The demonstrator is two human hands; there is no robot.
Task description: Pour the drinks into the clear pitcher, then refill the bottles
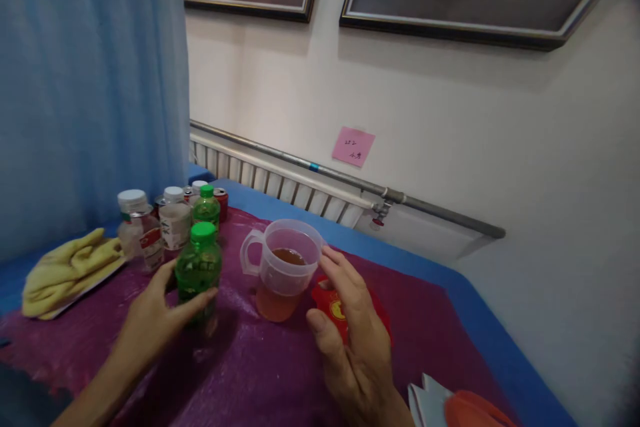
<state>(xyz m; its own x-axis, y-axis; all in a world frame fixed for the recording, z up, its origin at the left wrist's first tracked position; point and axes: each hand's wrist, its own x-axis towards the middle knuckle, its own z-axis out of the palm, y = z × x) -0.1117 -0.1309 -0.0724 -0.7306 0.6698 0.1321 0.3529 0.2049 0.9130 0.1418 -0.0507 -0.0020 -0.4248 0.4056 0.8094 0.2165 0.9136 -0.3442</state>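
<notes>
My left hand (pixel 155 313) is wrapped round a green plastic bottle (pixel 199 263) with a green cap, on the left part of the purple sheet. In the middle stands a translucent plastic measuring jug (pixel 285 280) with its handle to the left and brownish liquid inside. Beside the jug's right side, my right hand (pixel 350 333) has its thumb and fingers apart and holds nothing. Its fingertips are close to the jug's rim; whether they touch it I cannot tell. Partly hidden behind that hand lies a red item (pixel 377 313) with a yellow emblem.
Several jars and bottles, among them a white-capped jar (pixel 145 237), a second green bottle (pixel 207 207) and a red can (pixel 221 203), stand at the back left. Yellow gloves (pixel 73 273) lie left. An orange item (pixel 473 410) is front right. A radiator (pixel 280 187) runs behind the table.
</notes>
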